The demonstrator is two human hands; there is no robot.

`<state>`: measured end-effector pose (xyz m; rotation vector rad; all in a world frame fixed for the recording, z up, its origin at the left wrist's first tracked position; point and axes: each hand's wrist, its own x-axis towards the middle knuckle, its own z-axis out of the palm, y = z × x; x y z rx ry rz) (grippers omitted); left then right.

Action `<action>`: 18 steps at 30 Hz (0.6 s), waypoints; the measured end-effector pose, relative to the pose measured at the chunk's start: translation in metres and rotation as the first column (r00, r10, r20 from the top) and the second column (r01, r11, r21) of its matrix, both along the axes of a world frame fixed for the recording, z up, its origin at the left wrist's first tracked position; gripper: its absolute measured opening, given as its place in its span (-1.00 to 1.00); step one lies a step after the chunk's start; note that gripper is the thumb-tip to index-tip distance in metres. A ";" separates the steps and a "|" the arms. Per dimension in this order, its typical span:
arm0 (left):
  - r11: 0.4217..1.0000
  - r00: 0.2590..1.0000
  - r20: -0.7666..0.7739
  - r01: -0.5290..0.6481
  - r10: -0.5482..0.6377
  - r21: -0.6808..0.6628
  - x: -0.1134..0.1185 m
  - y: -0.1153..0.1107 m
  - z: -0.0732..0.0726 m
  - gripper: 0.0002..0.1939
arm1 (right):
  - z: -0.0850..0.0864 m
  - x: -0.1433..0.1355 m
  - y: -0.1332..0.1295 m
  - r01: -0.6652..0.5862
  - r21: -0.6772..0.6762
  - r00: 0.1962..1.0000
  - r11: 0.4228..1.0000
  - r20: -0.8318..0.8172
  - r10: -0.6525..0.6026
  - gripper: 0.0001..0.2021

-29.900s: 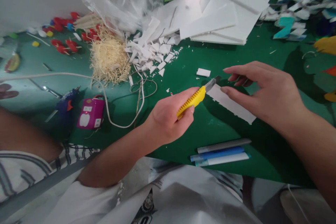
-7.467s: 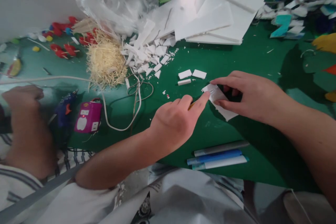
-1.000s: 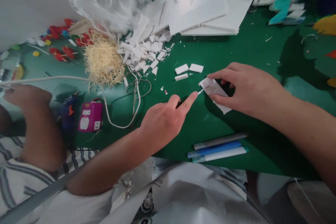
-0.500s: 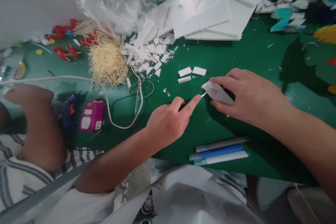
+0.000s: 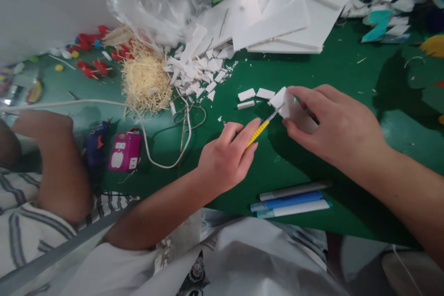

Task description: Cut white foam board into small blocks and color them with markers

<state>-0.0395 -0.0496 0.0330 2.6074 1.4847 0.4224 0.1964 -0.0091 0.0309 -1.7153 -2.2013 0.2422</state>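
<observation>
My left hand (image 5: 229, 155) grips a yellow craft knife (image 5: 258, 133), its thin blade against the near left part of a white foam piece (image 5: 294, 113). That piece is tilted up off the green table (image 5: 333, 71), pinched between the thumb and fingers of my right hand (image 5: 338, 122). Just left of it lie small white blocks, among them one flat block (image 5: 246, 95), a second (image 5: 265, 93) and a narrow one (image 5: 245, 105).
Large white foam sheets (image 5: 274, 23) and white scraps (image 5: 197, 69) lie at the back, beside a straw-coloured nest (image 5: 147, 78). Pens (image 5: 291, 201) lie near the front edge. Further left are a pink box (image 5: 125, 151), a white cable (image 5: 149, 159) and another person's arm (image 5: 58, 166).
My right hand has tipped the foam piece up, so more of its face shows. My left hand has drawn back slightly, and the knife's yellow handle has come into sight.
</observation>
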 end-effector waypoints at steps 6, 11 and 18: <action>0.998 0.988 0.145 -0.036 0.044 -0.060 -0.004 0.006 -0.005 -0.55 | 0.000 0.005 0.001 0.033 0.067 0.998 0.997 -0.054 -0.030 -0.49; 0.983 0.934 0.334 0.070 -0.125 0.169 -0.007 0.007 -0.012 -0.64 | -0.016 0.015 0.006 -0.013 0.192 0.991 0.981 -0.129 0.039 -0.56; 0.994 0.955 0.287 0.054 -0.078 0.093 -0.014 0.018 -0.010 -0.71 | -0.015 0.026 0.009 -0.082 0.339 0.994 0.937 -0.046 0.103 -0.60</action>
